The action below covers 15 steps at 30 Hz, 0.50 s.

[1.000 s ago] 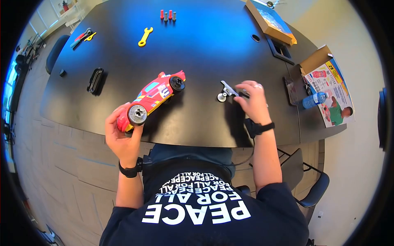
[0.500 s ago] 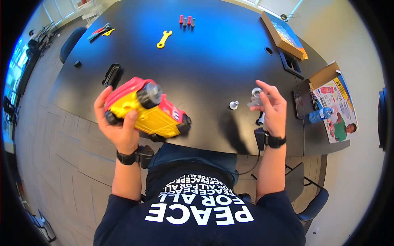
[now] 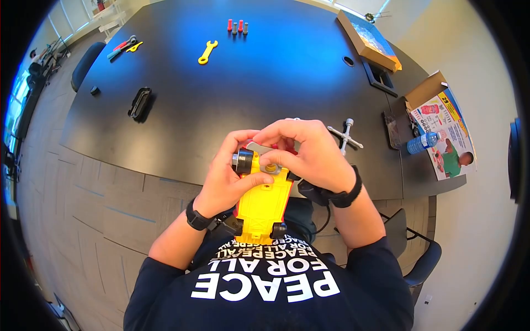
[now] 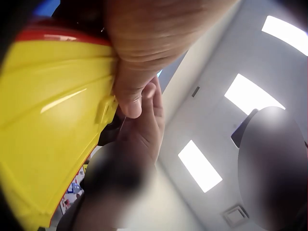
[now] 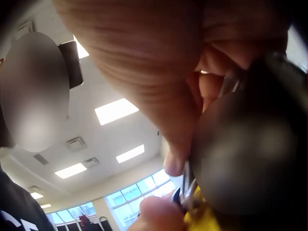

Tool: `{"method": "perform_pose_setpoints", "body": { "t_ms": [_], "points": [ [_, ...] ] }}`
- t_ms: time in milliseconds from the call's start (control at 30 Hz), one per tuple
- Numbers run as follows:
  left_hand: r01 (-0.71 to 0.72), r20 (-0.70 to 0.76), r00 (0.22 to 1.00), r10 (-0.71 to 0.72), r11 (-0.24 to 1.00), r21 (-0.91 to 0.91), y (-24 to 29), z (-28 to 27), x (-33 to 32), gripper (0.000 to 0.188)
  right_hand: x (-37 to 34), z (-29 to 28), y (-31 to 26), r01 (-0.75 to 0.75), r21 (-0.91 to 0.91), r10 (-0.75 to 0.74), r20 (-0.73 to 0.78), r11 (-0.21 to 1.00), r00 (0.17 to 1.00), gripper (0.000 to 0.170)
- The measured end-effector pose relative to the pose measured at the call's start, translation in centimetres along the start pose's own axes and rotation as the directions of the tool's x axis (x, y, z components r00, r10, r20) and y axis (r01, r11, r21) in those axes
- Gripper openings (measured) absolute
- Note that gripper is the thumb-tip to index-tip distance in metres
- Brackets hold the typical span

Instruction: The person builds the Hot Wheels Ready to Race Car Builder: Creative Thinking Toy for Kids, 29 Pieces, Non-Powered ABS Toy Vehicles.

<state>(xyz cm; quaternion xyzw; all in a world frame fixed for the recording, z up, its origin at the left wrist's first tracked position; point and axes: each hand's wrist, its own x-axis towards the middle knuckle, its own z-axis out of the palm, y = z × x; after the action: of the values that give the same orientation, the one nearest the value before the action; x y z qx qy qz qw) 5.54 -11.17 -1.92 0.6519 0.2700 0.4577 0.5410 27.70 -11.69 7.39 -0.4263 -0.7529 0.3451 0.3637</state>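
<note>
The toy car is held underside up close to the body, its yellow base (image 3: pixel 264 207) facing the head camera. My left hand (image 3: pixel 223 171) grips the car's far end beside a black wheel (image 3: pixel 243 160), thumb lying across the base. My right hand (image 3: pixel 309 154) pinches a small grey part (image 3: pixel 271 167) against that same end. What the part touches under the fingers is hidden. In the left wrist view the yellow base (image 4: pixel 53 115) fills the left side, with the left thumb on its edge.
A grey cross-shaped piece (image 3: pixel 345 135) lies right of the hands. Farther off are a yellow wrench (image 3: pixel 207 52), several red and grey pegs (image 3: pixel 240 26), a black part (image 3: pixel 140 104), hand tools (image 3: pixel 122 47), an open box (image 3: pixel 369 41), a water bottle (image 3: pixel 423 142) and a printed box (image 3: pixel 450 135).
The left hand has brought the car to the middle, its yellow underside now turned up. My right hand has moved left with the grey part, from over the table to the car.
</note>
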Motion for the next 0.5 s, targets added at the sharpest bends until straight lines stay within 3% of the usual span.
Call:
{"method": "perform_pose_setpoints", "body": {
  "t_ms": [33,100,167,200,333,433,500],
  "points": [
    [-0.035,-0.018,0.999,0.036,0.999,0.038,-0.1,0.1,0.0,0.079,-0.1,0.2,0.2,0.001,-0.002,-0.001,0.006,1.000,1.000,0.030],
    [0.044,-0.055,0.997,-0.045,0.999,-0.027,-0.2,0.3,-0.3,0.072,0.0,0.7,0.6,0.102,-0.158,-0.114,-0.073,0.982,0.991,0.028],
    [0.139,-0.009,0.990,-0.143,0.971,-0.193,-0.3,0.5,-0.6,0.061,0.4,0.6,1.2,0.141,-0.159,-0.153,-0.063,0.977,0.986,0.028],
    [0.142,-0.007,0.989,-0.146,0.971,-0.192,-0.4,0.5,-0.7,0.061,0.6,0.5,1.4,0.180,-0.167,-0.192,-0.057,0.969,0.980,0.028],
    [0.277,0.038,0.959,-0.282,0.895,-0.349,-0.6,0.8,-1.0,0.050,0.7,0.6,1.7,0.158,-0.200,-0.174,-0.066,0.967,0.982,0.021],
    [0.309,0.039,0.944,-0.329,0.834,-0.456,-0.6,0.7,-1.5,0.046,0.8,-0.4,3.7,0.121,-0.359,-0.262,-0.374,0.925,0.889,0.009],
    [0.307,0.027,0.941,-0.336,0.820,-0.483,-0.5,0.4,-1.9,0.045,-0.4,-1.8,5.4,-0.176,-0.164,0.077,-0.484,0.971,0.872,0.011]
  ]
}}
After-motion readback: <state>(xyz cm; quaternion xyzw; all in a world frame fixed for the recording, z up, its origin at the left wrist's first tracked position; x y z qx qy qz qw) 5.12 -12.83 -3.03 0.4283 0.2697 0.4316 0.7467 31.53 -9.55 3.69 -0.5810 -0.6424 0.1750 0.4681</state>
